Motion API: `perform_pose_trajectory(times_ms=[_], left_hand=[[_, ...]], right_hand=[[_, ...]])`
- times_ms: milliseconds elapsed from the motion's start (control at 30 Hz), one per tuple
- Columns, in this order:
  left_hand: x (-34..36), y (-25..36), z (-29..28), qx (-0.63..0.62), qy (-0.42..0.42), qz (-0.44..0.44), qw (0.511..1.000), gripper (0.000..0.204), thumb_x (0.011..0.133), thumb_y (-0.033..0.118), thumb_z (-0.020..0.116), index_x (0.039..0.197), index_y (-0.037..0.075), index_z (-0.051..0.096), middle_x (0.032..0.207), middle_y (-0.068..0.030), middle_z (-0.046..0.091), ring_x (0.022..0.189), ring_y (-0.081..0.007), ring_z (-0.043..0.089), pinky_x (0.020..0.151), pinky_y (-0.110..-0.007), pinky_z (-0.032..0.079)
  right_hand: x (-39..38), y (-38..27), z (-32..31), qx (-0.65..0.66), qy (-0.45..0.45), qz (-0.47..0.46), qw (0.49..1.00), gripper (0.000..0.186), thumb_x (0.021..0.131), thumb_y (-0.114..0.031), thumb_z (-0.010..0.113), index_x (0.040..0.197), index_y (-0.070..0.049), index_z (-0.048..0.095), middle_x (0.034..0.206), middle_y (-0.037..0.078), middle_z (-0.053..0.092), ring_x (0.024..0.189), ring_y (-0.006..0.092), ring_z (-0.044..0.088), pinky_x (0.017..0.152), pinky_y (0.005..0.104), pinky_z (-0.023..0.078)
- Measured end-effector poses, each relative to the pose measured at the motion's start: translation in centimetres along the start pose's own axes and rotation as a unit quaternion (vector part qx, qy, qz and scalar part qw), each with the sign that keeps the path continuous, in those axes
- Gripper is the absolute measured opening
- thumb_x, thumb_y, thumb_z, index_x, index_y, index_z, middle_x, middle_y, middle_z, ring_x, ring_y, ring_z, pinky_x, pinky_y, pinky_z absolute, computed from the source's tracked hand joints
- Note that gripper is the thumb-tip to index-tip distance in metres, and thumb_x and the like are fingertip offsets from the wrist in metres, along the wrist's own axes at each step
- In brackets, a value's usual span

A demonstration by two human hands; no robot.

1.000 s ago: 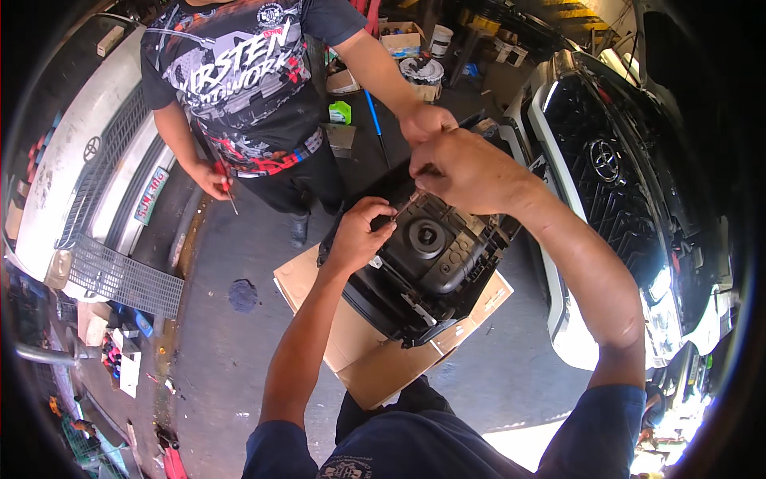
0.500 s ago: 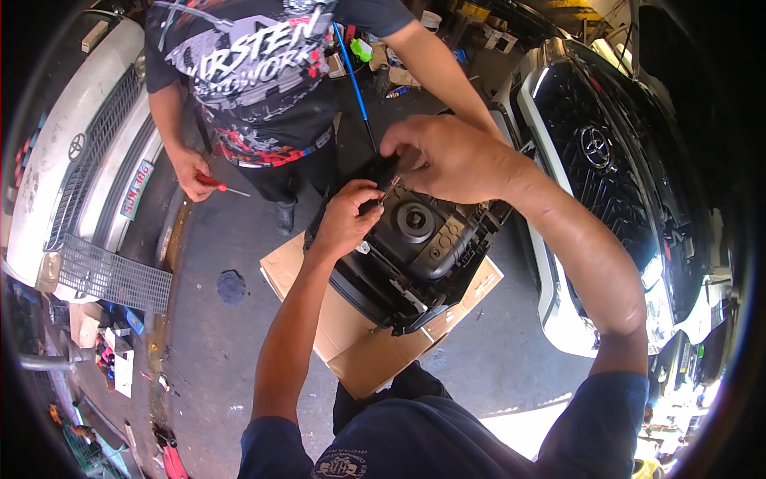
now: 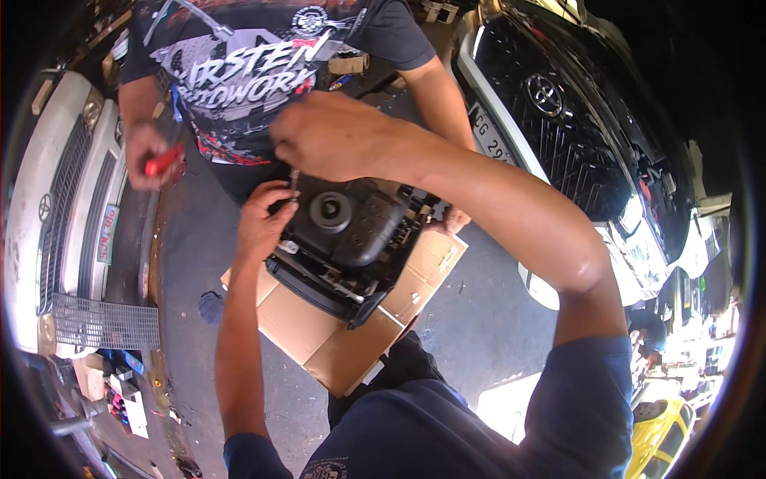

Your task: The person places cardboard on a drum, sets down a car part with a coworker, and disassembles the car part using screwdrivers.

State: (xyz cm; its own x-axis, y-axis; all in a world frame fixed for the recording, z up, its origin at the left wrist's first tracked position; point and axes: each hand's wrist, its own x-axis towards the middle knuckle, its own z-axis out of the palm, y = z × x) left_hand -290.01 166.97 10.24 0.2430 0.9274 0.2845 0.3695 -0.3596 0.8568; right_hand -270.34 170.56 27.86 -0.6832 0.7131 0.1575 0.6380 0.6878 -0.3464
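Observation:
A black plastic housing [image 3: 363, 231], seemingly the back of a car headlight, lies on a flattened cardboard box [image 3: 319, 339]. It has a round cap near its middle. Over its far left corner, my left hand [image 3: 263, 219] is closed in a pinch on a thin metal shaft [image 3: 295, 177]. That shaft runs up under my right hand [image 3: 331, 140], which is closed above it and slightly smeared by motion. Whatever else my right fingers hold is hidden beneath them.
A co-worker across from me holds a red-handled screwdriver [image 3: 163, 162] in one blurred hand. Their other hand [image 3: 455, 219] is at the housing's right side. A black-and-white car front [image 3: 550, 120] stands right, a white bumper [image 3: 68, 176] left, with a grey mesh grille [image 3: 104, 323] below.
The view has shifted, so the housing and cardboard appear further left. My right hand has turned over the shaft. The co-worker's free hand now shows at the housing's right side.

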Motion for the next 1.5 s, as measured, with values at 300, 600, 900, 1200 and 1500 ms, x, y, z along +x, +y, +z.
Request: perform_pose_trajectory(times_ms=[300,600,900,1200,1500], left_hand=[[-1.2,0.3,-0.1,-0.009,0.052,-0.129,0.99,0.01,0.084,0.001,0.069,0.094,0.0,0.064,0.092,-0.004,0.063,0.088,-0.0108,0.057,0.081,-0.025,0.045],[-8.5,6.3,0.6,0.16,0.273,-0.145,0.937,0.016,0.092,0.016,0.061,0.085,0.001,0.059,0.077,-0.0035,0.058,0.071,-0.0102,0.051,0.064,-0.026,0.042],[-39.7,-11.2,12.2,0.091,0.146,-0.484,0.858,0.012,0.08,0.009,0.07,0.088,0.001,0.067,0.072,-0.0101,0.067,0.059,-0.0144,0.062,0.051,-0.027,0.049],[-28.7,-6.1,18.5,0.211,-0.354,-0.491,0.768,0.031,0.085,0.027,0.068,0.103,0.002,0.066,0.089,-0.0047,0.068,0.079,-0.0155,0.065,0.07,-0.031,0.053],[-9.3,10.3,25.7,-0.322,-0.029,-0.436,0.84,0.042,0.097,0.025,0.051,0.133,0.004,0.045,0.12,-0.0118,0.057,0.109,-0.0204,0.058,0.089,-0.036,0.049]], right_hand=[[-16.4,4.7,-2.2,0.387,0.218,0.043,0.895,0.021,0.083,-0.01,0.063,0.098,0.004,0.063,0.078,0.018,0.068,0.072,0.028,0.068,0.067,0.0372,0.052],[-44.5,7.9,14.5,0.733,0.164,0.472,0.462,0.034,0.092,-0.016,0.062,0.117,0.008,0.057,0.081,0.011,0.065,0.06,0.0142,0.061,0.051,0.0243,0.05],[-43.0,5.6,19.1,0.77,0.126,0.447,0.438,0.04,0.09,-0.017,0.063,0.122,0.004,0.054,0.083,0.006,0.057,0.062,0.0119,0.057,0.053,0.0245,0.048],[-38.7,5.5,16.8,0.625,0.152,0.442,0.625,0.033,0.094,-0.018,0.059,0.121,0.002,0.057,0.113,0.009,0.065,0.104,0.0152,0.058,0.092,0.0295,0.045],[-37.3,5.4,18.2,0.641,0.155,0.404,0.634,0.032,0.094,-0.018,0.06,0.119,0.002,0.059,0.108,0.01,0.066,0.1,0.0151,0.059,0.089,0.0293,0.047]])
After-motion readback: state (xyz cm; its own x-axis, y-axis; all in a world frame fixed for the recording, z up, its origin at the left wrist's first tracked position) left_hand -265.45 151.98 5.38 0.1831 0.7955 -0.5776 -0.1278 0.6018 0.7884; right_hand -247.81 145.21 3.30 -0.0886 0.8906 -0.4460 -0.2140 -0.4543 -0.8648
